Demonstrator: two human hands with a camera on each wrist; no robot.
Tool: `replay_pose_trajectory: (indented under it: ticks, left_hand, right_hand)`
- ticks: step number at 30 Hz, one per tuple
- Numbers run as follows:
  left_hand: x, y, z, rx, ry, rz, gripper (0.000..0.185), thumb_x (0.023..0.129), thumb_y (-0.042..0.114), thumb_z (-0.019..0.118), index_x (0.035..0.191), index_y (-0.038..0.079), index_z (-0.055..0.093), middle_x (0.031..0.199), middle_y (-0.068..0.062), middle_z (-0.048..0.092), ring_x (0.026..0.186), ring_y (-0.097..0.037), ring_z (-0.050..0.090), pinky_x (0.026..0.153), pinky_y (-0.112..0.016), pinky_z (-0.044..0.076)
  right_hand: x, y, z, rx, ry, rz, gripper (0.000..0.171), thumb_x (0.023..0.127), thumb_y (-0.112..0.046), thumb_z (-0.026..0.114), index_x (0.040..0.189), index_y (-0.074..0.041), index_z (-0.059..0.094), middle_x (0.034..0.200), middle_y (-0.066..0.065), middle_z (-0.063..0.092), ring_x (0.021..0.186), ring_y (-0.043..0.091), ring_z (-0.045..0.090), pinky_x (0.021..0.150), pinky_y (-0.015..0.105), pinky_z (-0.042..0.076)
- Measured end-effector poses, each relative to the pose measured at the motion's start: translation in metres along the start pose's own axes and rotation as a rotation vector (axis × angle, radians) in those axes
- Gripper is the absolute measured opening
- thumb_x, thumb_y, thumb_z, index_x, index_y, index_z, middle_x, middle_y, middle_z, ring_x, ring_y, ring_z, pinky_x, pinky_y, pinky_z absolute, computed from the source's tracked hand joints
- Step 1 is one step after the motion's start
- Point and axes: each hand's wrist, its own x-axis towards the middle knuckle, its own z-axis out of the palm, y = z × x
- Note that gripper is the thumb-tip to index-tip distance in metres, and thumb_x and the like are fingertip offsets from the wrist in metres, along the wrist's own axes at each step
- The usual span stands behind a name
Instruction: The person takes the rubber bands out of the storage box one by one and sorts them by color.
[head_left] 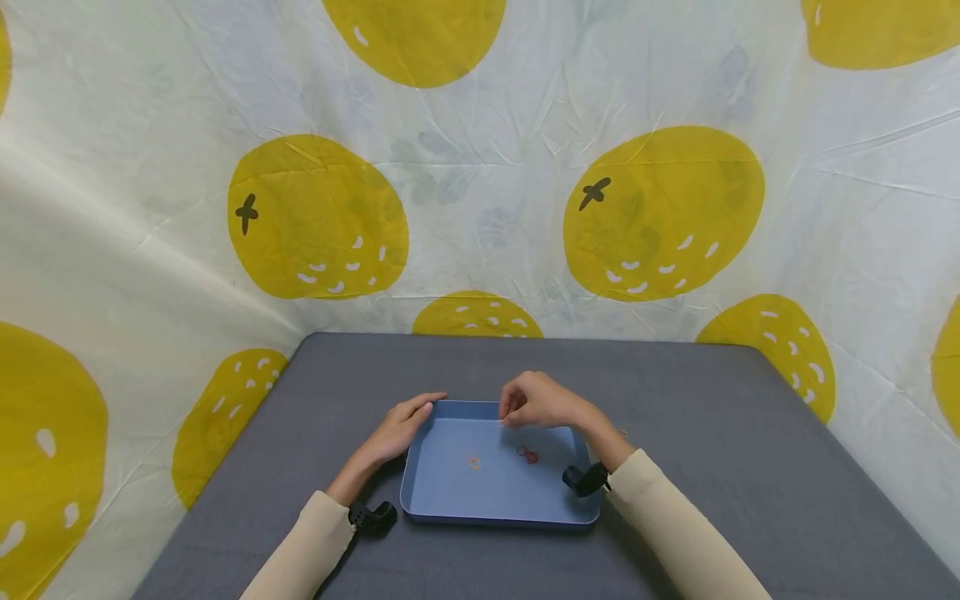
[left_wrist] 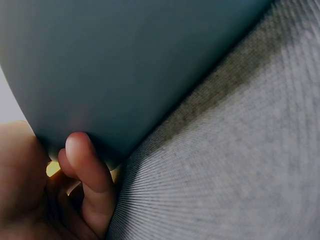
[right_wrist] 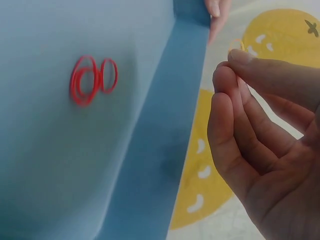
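A shallow blue tray [head_left: 495,500] lies on the table. My left hand [head_left: 401,429] holds its far left corner, thumb at the rim; in the left wrist view, curled fingers [left_wrist: 90,170] press against the outer wall. Over the tray's far side, my right hand [head_left: 540,400] pinches a thin yellow rubber band [right_wrist: 236,43] between thumb and fingertips, with part of its loop showing above the thumb. Several red rubber bands [head_left: 531,457] lie together on the tray floor, below the right hand. Left of them is a small orange-yellow rubber band [head_left: 474,462].
Grey cloth covers the table [head_left: 360,367]. A yellowish band [head_left: 622,433] lies on it just right of the tray, beside the right wrist. Behind the table hangs a white curtain [head_left: 487,208] with large yellow fruit prints. Each wrist wears a black camera [head_left: 585,480].
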Motion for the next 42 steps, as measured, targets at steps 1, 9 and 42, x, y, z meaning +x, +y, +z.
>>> replay_pose_trajectory:
  ticks: [1,9,42]
  left_hand:
    - [0.000,0.000,0.000,0.000,-0.001,0.000,0.042,0.113,0.032,0.043,0.150,0.019,0.056,0.155,-0.009,0.055,0.145,-0.035,0.049,0.118,-0.060,0.037]
    - [0.000,0.000,0.000,-0.005,-0.007,-0.006,0.042,0.113,0.032,0.042,0.151,0.020,0.055,0.155,-0.008,0.054,0.146,-0.035,0.047,0.119,-0.061,0.036]
    - [0.001,0.001,0.001,0.000,-0.002,-0.004,0.041,0.113,0.030,0.043,0.151,0.019,0.056,0.155,-0.009,0.055,0.147,-0.035,0.047,0.120,-0.060,0.035]
  right_hand:
    - [-0.002,0.001,-0.002,0.001,0.005,0.004,0.010,0.092,-0.007,0.076,0.084,-0.013,0.077,0.080,-0.003,0.075,0.069,0.007,0.066,0.065,0.024,0.056]
    - [-0.022,0.007,-0.017,0.010,0.050,0.033,0.007,0.093,-0.009,0.076,0.086,-0.012,0.078,0.085,0.001,0.078,0.072,0.010,0.069,0.069,0.026,0.058]
    - [-0.128,0.101,-0.054,0.141,0.213,0.190,0.011,0.092,-0.004,0.075,0.096,0.006,0.074,0.093,0.021,0.077,0.074,0.021,0.070,0.068,0.031,0.060]
